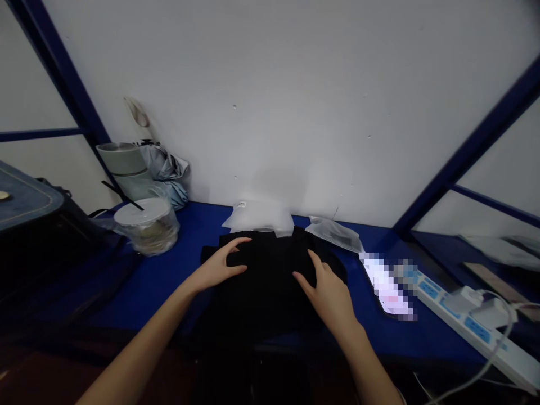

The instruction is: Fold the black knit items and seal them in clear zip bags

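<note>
Black garment on blue table — left hand, right hand flat, fingers spread, gripping nothing, bare table leftward

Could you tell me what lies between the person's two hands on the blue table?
In the head view, only the black garment lies between the left hand and the right hand; both rest on it.

Only 1 view exists, from the camera on the person's head. It looks forward and down, from close above, onto the blue table top set against a plain white wall. Both forearms reach in from the bottom edge. The wide lens bends the dark blue metal frame bars at both sides.
</note>
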`<state>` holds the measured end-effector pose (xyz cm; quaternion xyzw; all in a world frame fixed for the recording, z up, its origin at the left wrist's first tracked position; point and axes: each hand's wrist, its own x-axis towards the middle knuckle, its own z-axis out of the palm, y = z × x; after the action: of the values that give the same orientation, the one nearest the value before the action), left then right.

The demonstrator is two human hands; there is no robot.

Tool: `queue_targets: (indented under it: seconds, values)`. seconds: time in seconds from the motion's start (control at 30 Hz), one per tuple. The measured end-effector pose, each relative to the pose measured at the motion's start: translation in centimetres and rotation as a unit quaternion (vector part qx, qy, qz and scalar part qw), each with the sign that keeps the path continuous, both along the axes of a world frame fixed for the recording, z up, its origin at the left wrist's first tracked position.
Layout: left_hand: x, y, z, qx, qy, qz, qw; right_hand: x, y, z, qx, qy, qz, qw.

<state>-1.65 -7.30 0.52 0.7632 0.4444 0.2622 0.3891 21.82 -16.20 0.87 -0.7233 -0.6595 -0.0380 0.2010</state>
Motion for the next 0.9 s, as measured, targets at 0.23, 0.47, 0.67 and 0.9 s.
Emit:
queue_targets:
  seconds: [0.23,0.47,0.67,0.9]
  values:
    - [2.2,-1.2,0.3,0.004,-0.065,0.071,0.995,-0.9,0.3,0.7,0.125,-0.035,-0.011,0.992]
    - [4.5,-2.8,0.8,-0.16,-0.195,0.092,0.963,-5.4,-1.1,1.4,0.164,-0.076,0.238,0.954]
    - [2.9,-1.8,-0.1,-0.289,-0.312,0.029,0.905,-2.5,-0.3,1.9,0.191,-0.012,0.383,0.904]
    - [3.0,-0.3,1.2,-0.334,-0.306,-0.001,0.892,0.6,2.5,0.7,0.205,-0.244,0.389,0.864]
